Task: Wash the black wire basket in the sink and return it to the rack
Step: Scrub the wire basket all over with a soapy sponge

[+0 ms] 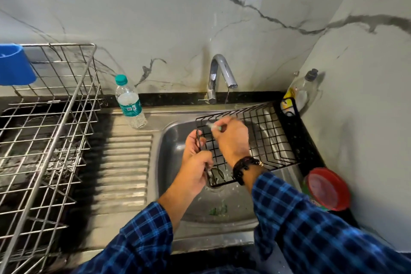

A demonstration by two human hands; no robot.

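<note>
Steel sink [178,140], marble wall behind. Fingers of left hand [195,167] are clamped on black wire basket [287,124] rim; right hand [231,138] fingers pinch a small scrubber [213,126] against its wires. Basket is tilted over sink, centre. Scrubbing seems underway; rinse and return to rack [58,135], 9 o'clock, pending.

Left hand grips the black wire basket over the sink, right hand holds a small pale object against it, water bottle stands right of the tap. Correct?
One error: the head view shows the water bottle left of the tap. The left hand does grip the black wire basket over the sink, the right hand holding a small pale object against it.
</note>
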